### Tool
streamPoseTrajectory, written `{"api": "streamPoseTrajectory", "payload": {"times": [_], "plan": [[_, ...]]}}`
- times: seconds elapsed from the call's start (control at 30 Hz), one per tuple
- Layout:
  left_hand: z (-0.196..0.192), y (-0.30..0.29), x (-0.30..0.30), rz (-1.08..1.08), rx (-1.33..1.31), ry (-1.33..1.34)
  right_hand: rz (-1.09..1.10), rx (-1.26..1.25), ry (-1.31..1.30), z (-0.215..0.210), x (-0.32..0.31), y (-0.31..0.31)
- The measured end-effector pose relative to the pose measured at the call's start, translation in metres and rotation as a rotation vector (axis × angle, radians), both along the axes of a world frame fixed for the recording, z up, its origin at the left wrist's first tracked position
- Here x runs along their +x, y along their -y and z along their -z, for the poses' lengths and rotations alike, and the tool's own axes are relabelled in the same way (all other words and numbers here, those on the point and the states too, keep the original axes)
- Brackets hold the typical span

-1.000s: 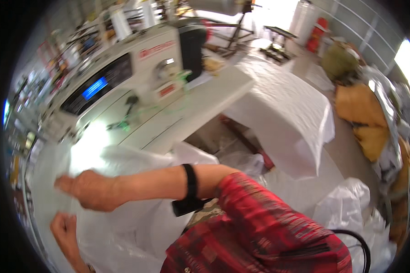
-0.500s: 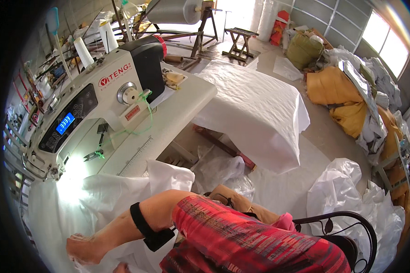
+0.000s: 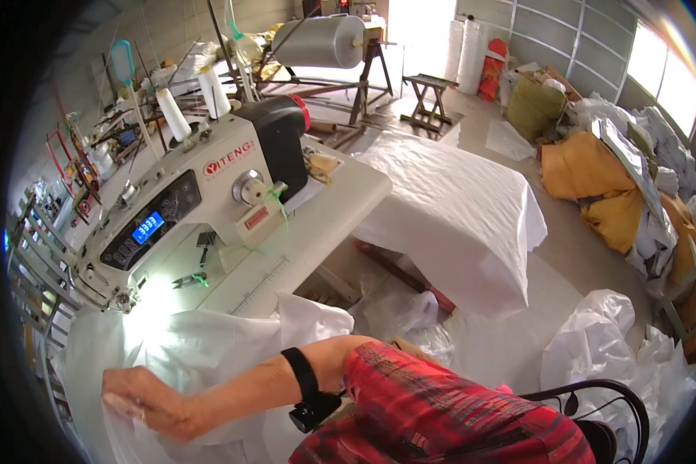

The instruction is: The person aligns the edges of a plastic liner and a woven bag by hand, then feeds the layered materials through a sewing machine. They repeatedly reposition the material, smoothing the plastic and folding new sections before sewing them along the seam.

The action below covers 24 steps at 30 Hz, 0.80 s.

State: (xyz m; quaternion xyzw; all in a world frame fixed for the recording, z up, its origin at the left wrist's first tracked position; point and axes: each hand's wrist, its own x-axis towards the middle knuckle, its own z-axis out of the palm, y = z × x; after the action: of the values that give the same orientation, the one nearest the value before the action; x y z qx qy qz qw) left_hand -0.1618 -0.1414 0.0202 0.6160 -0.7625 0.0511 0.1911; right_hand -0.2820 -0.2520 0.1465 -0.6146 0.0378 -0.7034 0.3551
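One hand [image 3: 148, 400] on white sheeting [image 3: 209, 336]

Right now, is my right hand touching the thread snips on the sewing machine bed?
Apart. The head view shows a stretch of white sheet plainly between the right hand and the thread snips.

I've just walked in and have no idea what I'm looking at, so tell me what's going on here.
A person is at a sewing machine, with the right hand on a white sheet; whether it grips or only presses is unclear. The left hand is out of view. The sheet reaches the bright light at the machine's needle end, and the display is lit. Another white sheet drapes to the right of the machine's table.
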Motion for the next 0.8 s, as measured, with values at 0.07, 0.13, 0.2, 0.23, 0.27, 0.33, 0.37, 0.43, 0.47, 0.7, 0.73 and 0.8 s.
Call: {"api": "streamPoseTrajectory", "payload": {"times": [0.07,0.13,0.2,0.23,0.27,0.33,0.37,0.43,0.47,0.7,0.73,0.8], "plan": [[-0.005,0.002,-0.006,-0.002,0.008,-0.019,-0.199,0.189,0.07,0.002,-0.015,0.005],[-0.009,0.003,-0.008,-0.007,0.019,-0.043,-0.185,0.2,0.103,0.007,-0.028,0.012],[-0.011,0.003,-0.008,-0.005,0.031,-0.053,-0.164,0.215,0.144,0.015,-0.041,0.021],[-0.011,0.002,-0.008,-0.007,0.035,-0.062,-0.099,0.212,0.187,0.02,-0.048,0.027],[-0.012,0.002,-0.008,-0.007,0.035,-0.069,-0.041,0.168,0.276,0.024,-0.056,0.032],[-0.01,0.002,-0.008,-0.008,0.043,-0.086,0.07,0.299,0.153,0.036,-0.073,0.036],[-0.009,0.001,-0.008,-0.01,0.044,-0.094,0.241,0.256,0.033,0.045,-0.084,0.037],[-0.009,0.001,-0.006,-0.008,0.047,-0.106,0.018,0.162,-0.265,0.07,-0.1,0.022],[-0.008,0.0,-0.006,-0.006,0.05,-0.112,-0.085,0.089,-0.43,0.084,-0.109,0.015],[-0.008,-0.011,0.006,-0.036,0.082,-0.149,-0.107,-0.059,-1.482,0.164,-0.17,0.012],[-0.006,-0.015,0.01,-0.046,0.083,-0.142,-0.024,-0.067,-1.326,0.168,-0.181,0.012],[-0.003,-0.025,0.033,-0.078,0.092,-0.132,0.058,0.011,-1.173,0.165,-0.203,0.011]]}}
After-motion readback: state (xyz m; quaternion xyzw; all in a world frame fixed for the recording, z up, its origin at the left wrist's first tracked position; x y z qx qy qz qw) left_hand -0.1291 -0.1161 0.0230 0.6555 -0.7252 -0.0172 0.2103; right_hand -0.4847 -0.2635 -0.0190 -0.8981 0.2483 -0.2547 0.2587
